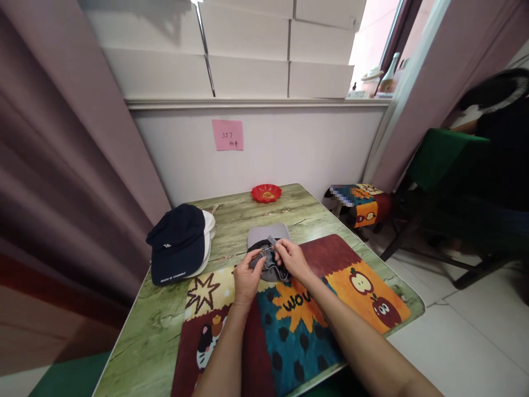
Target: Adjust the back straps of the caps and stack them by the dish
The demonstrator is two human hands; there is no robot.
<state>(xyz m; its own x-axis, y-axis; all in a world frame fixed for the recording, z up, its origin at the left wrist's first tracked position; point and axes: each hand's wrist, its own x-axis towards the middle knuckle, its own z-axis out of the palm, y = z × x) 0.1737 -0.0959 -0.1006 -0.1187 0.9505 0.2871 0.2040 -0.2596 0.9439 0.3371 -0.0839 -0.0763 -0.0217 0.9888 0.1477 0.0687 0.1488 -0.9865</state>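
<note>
A grey cap (268,234) lies upside down on the patterned mat (308,353), its brim toward the wall and its dark inside facing up. My left hand (248,274) pinches the cap's near left edge, by the strap and buckle. Between the thumb and fingers of my right hand (291,258) is the end of a grey strap, raised above the cap's opening. Fingers partly hide the buckle. Left of the mat, a navy cap (177,242) rests against a white cap (209,225).
A red scalloped dish (266,193) stands at the back of the green table (231,214). A pink note (228,135) is on the wall. To the right are a cloth-covered stool (366,212), a green chair (450,154) and a seated person (500,143).
</note>
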